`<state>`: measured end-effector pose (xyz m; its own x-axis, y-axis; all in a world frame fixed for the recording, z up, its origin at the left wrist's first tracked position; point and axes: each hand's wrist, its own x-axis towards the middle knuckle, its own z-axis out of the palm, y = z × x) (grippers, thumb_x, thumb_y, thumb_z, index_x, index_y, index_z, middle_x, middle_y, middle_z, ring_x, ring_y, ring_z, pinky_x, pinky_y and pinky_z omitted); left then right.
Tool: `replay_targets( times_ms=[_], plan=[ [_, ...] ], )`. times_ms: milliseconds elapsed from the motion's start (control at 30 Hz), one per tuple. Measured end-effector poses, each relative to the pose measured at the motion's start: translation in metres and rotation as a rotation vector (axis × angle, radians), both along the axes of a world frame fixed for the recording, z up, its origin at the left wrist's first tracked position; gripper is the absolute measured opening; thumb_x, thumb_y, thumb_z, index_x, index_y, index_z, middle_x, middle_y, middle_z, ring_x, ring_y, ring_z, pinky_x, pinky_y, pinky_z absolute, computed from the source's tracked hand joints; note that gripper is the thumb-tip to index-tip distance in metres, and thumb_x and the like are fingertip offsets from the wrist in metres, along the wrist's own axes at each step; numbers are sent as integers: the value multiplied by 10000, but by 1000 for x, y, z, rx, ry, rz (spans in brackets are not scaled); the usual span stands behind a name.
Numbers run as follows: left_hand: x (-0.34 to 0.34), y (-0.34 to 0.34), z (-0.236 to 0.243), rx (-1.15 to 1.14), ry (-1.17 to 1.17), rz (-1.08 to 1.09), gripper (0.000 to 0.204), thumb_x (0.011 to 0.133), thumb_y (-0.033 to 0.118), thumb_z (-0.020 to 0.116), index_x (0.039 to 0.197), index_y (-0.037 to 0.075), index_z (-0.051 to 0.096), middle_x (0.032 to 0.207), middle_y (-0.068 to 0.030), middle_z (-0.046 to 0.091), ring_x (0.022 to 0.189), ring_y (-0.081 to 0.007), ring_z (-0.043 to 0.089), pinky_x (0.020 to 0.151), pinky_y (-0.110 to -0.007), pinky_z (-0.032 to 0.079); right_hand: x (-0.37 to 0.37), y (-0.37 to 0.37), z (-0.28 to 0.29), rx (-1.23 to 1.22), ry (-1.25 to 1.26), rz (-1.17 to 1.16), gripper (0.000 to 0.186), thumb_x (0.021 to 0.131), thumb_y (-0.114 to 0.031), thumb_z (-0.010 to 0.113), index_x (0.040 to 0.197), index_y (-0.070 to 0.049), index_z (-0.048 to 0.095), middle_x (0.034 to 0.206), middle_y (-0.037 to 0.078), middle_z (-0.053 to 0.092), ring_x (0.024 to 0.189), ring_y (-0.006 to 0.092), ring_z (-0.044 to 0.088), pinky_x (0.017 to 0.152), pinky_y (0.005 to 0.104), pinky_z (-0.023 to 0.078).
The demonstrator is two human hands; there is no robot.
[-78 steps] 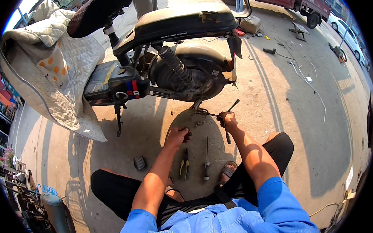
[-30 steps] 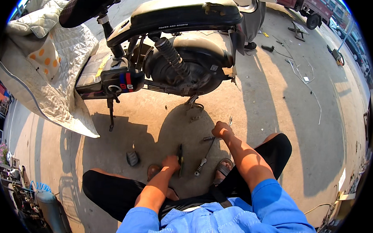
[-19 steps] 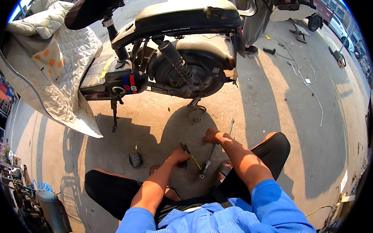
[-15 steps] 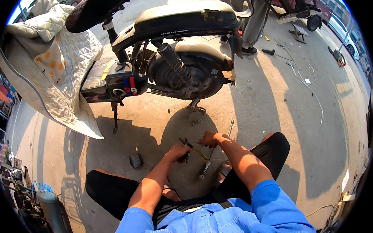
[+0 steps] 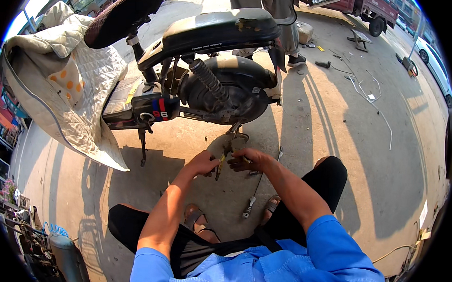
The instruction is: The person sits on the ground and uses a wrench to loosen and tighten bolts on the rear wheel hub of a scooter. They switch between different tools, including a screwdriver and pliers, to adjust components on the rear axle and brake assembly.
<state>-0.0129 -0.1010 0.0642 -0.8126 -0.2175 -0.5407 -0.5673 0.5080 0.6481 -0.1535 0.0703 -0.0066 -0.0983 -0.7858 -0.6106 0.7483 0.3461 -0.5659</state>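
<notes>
Yellow-handled pliers (image 5: 221,167) are between my hands, their dark jaws toward the kickstand (image 5: 236,133) under the scooter (image 5: 223,85). My left hand (image 5: 203,163) is closed at one yellow handle. My right hand (image 5: 246,160) is closed just to the right, with another bit of yellow showing at its fingers. Whether the jaws touch the stand is hard to make out. Above the hands are the scooter's black rear wheel cover and coil-spring shock absorber (image 5: 210,81). On the ground near my right foot lies a metal tool (image 5: 249,207) with a ribbed grip.
A wrench-like metal tool (image 5: 280,153) lies beyond my right forearm. A quilted cover (image 5: 89,94) drapes over the scooter's front. Someone in grey trousers (image 5: 289,38) stands behind it. Thin bent rods (image 5: 372,94) and a small stand (image 5: 360,40) are at the right.
Both hands have moved forward, away from me and toward the kickstand, with the yellow-handled pliers. My view has shifted slightly, and my left foot shows more.
</notes>
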Motion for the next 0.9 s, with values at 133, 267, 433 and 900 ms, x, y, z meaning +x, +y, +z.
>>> replay_targets(
  times_ms=[133, 267, 433, 900],
  plan=[
    [-1, -22, 50, -194, 39, -131, 371, 884, 310, 553, 903, -56, 614, 738, -125, 649, 598, -170, 639, 570, -318, 507, 0, -6, -2, -134, -98, 32, 166, 871, -225, 552, 759, -109, 509, 661, -6, 493, 606, 162, 509, 634, 325, 448],
    [15, -41, 106, -510, 154, -304, 409, 862, 361, 581, 947, -37, 622, 872, -175, 661, 782, -275, 653, 728, -375, 498, 1, -10, 2, -141, -77, 11, 219, 869, -215, 539, 695, -138, 430, 614, -27, 391, 553, 136, 418, 583, 303, 388],
    [41, -50, 151, -495, 208, -236, 384, 864, 341, 592, 967, -27, 626, 874, -167, 663, 758, -257, 648, 705, -361, 498, -3, -24, -8, -92, -58, -194, 169, 866, -207, 548, 739, -110, 495, 639, -4, 466, 555, 153, 439, 621, 328, 441],
    [54, -77, 138, -350, 90, -159, 427, 866, 371, 595, 1006, -31, 625, 876, -184, 652, 808, -281, 633, 726, -364, 490, -32, -73, -35, 46, 37, -246, 215, 809, -178, 623, 981, -85, 534, 877, 106, 537, 821, 281, 560, 721, 506, 496]
  ],
)
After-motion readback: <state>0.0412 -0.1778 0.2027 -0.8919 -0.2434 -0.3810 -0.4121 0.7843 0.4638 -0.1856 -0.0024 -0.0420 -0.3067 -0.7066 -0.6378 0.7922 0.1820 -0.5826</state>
